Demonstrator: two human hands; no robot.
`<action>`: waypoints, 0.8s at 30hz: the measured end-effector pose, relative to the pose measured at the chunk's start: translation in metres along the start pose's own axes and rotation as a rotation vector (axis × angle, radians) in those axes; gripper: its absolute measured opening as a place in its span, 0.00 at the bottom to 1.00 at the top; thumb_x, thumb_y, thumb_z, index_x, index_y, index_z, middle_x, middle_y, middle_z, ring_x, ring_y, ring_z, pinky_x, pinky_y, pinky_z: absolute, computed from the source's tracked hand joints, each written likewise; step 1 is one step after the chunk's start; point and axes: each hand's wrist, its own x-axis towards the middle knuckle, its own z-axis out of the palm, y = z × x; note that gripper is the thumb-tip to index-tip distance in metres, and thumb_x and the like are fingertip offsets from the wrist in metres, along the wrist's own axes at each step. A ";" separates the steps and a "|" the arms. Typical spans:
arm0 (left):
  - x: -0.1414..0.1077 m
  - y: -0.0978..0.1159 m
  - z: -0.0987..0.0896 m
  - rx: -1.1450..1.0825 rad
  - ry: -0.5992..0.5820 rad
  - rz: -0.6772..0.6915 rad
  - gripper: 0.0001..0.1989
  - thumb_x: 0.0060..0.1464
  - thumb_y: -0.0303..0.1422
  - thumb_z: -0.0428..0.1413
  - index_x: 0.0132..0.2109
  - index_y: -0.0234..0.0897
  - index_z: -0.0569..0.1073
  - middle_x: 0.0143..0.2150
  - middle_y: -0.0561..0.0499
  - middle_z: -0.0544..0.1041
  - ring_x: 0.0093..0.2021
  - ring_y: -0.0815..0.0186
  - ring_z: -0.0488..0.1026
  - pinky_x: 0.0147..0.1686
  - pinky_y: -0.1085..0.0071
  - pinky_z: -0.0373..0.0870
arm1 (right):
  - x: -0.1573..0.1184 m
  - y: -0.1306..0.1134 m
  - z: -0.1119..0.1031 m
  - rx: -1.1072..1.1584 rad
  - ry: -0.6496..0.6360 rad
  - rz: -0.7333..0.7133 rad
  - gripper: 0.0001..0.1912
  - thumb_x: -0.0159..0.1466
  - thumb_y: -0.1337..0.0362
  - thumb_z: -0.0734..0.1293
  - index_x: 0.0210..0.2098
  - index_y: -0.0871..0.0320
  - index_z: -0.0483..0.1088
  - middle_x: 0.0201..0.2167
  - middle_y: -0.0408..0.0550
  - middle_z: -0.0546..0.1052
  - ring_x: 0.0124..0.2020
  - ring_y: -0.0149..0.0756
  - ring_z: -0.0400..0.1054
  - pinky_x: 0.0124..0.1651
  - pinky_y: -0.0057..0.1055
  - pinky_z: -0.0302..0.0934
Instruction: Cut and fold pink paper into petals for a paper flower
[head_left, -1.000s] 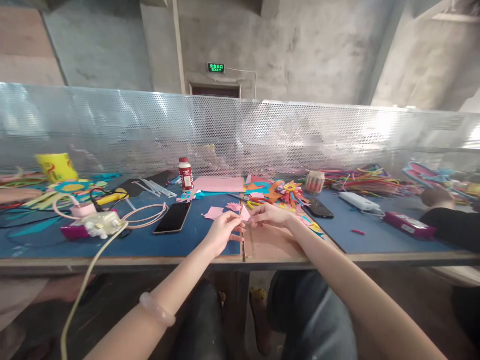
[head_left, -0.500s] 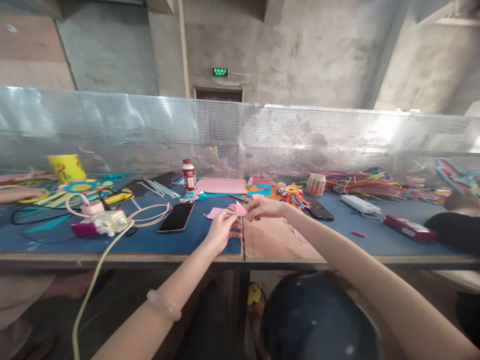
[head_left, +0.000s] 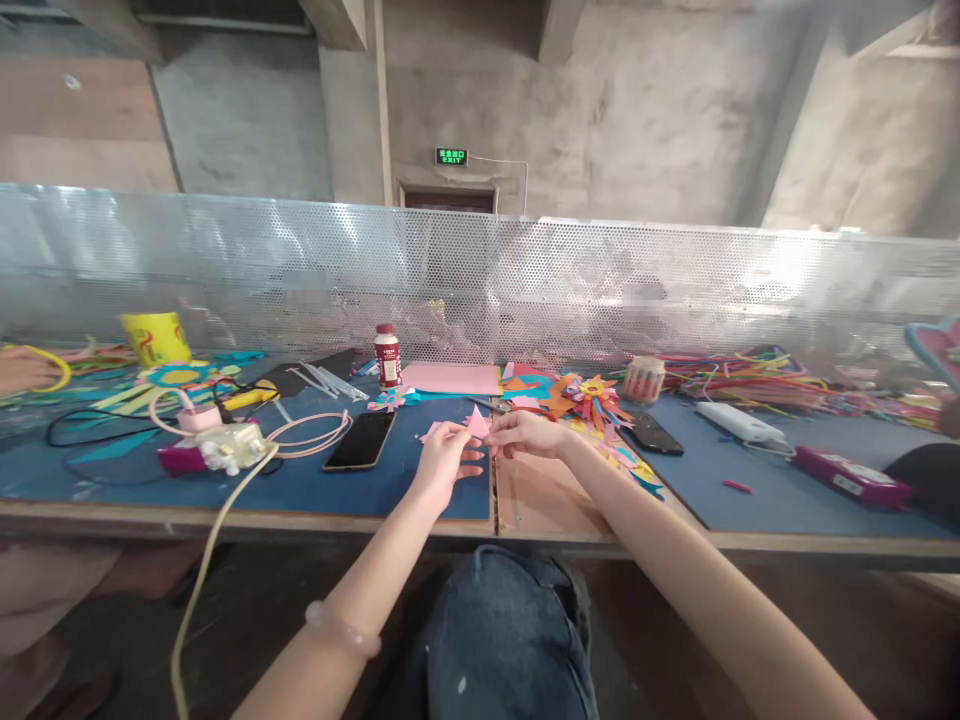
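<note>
between fingers [head_left: 508,428], half-hidden pink paper [head_left: 478,424]

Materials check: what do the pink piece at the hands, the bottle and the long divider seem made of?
Pink piece: probably paper or thin card, matte, with flat faces and a sharp point.
Bottle: perhaps plastic, smooth, judging by its capped drink-bottle shape; glass remains possible.
Divider: looks like metal sheet, silvery, with bright reflections and rows of holes.
</note>
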 end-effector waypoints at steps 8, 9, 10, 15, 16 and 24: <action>0.015 0.015 0.006 0.264 -0.041 0.071 0.05 0.45 0.30 0.55 0.30 0.34 0.66 0.29 0.49 0.74 0.21 0.72 0.71 0.16 0.80 0.66 | -0.010 0.007 -0.004 -0.056 0.115 -0.003 0.14 0.50 0.57 0.70 0.29 0.63 0.71 0.24 0.46 0.74 0.23 0.26 0.66 0.18 0.20 0.52; 0.018 0.015 0.007 0.267 -0.047 0.063 0.06 0.45 0.31 0.56 0.31 0.34 0.66 0.29 0.48 0.74 0.21 0.72 0.71 0.16 0.79 0.66 | -0.009 0.007 -0.005 -0.056 0.130 -0.015 0.14 0.50 0.57 0.69 0.29 0.62 0.71 0.24 0.46 0.74 0.22 0.26 0.65 0.17 0.20 0.51; 0.020 0.014 0.008 0.267 -0.054 0.052 0.07 0.45 0.32 0.56 0.32 0.34 0.66 0.30 0.47 0.75 0.21 0.71 0.71 0.16 0.79 0.67 | -0.008 0.008 -0.005 -0.054 0.144 -0.029 0.13 0.50 0.57 0.69 0.28 0.62 0.71 0.23 0.45 0.74 0.21 0.25 0.64 0.17 0.20 0.50; 0.033 0.003 0.008 0.216 -0.078 0.056 0.07 0.46 0.31 0.56 0.33 0.32 0.68 0.32 0.44 0.75 0.26 0.68 0.74 0.19 0.76 0.70 | -0.005 0.012 -0.009 -0.054 0.161 -0.041 0.12 0.50 0.58 0.69 0.25 0.61 0.69 0.21 0.43 0.73 0.18 0.23 0.62 0.16 0.19 0.49; 0.035 0.001 0.007 0.188 -0.087 0.053 0.06 0.47 0.30 0.56 0.33 0.32 0.68 0.31 0.45 0.75 0.27 0.67 0.74 0.20 0.76 0.71 | -0.005 0.013 -0.009 -0.054 0.162 -0.031 0.12 0.50 0.58 0.69 0.26 0.61 0.69 0.21 0.44 0.73 0.18 0.23 0.62 0.16 0.19 0.49; 0.032 -0.004 0.005 0.125 -0.092 0.098 0.05 0.45 0.29 0.58 0.30 0.31 0.70 0.28 0.47 0.76 0.31 0.65 0.75 0.25 0.74 0.72 | -0.011 0.010 -0.008 -0.067 0.128 0.000 0.15 0.51 0.54 0.69 0.29 0.62 0.70 0.25 0.46 0.74 0.22 0.25 0.65 0.17 0.19 0.52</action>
